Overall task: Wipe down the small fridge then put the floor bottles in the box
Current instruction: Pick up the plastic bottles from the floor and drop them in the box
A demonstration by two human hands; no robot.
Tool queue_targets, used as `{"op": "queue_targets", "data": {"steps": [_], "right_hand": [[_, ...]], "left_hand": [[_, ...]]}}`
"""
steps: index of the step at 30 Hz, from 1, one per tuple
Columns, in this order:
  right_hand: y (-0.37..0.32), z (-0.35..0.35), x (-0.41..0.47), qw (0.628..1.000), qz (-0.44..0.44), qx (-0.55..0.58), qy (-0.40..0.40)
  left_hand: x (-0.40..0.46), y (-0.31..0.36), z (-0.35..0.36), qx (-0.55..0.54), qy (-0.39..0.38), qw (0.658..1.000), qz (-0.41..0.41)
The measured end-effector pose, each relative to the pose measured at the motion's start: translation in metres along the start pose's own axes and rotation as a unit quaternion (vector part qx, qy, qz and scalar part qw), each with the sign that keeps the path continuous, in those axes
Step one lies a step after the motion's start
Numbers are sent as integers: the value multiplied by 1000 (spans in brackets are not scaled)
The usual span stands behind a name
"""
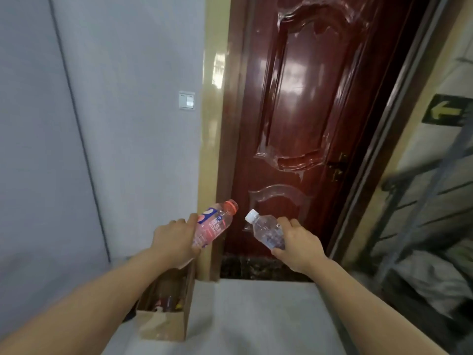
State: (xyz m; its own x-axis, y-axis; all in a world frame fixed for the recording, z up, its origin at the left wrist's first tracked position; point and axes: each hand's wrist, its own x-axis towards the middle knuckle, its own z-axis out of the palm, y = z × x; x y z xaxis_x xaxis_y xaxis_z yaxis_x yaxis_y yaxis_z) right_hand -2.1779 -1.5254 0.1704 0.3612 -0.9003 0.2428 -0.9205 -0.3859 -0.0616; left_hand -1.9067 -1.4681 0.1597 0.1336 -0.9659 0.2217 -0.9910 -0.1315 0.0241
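Observation:
My left hand point(174, 240) grips a pink-labelled plastic bottle point(216, 224) with an orange cap, tilted up to the right. My right hand point(297, 243) grips a clear plastic bottle point(266, 230) with a white cap, tilted up to the left. Both bottles are held in the air with their caps close together. Below my left hand an open cardboard box point(167, 326) stands on the floor against the wall, with a few items inside it. The small fridge is out of view.
A glossy dark red door point(302, 119) stands straight ahead with a yellow frame point(210, 149). A grey wall with a light switch point(186, 100) is on the left. A metal railing point(414, 206) runs along the right. Grey floor point(256, 319) lies between my arms.

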Motion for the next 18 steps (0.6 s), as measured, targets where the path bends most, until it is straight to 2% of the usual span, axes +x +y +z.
{"op": "queue_targets", "data": {"steps": [9,18], "right_hand": [[5,33,166,995,-98,18,-31],[4,85,317,978,-195,53,-47]], "left_hand": [[134,-27,37,7,-11,995,-95],[219,-60,68,31,-18,980,-197]]}}
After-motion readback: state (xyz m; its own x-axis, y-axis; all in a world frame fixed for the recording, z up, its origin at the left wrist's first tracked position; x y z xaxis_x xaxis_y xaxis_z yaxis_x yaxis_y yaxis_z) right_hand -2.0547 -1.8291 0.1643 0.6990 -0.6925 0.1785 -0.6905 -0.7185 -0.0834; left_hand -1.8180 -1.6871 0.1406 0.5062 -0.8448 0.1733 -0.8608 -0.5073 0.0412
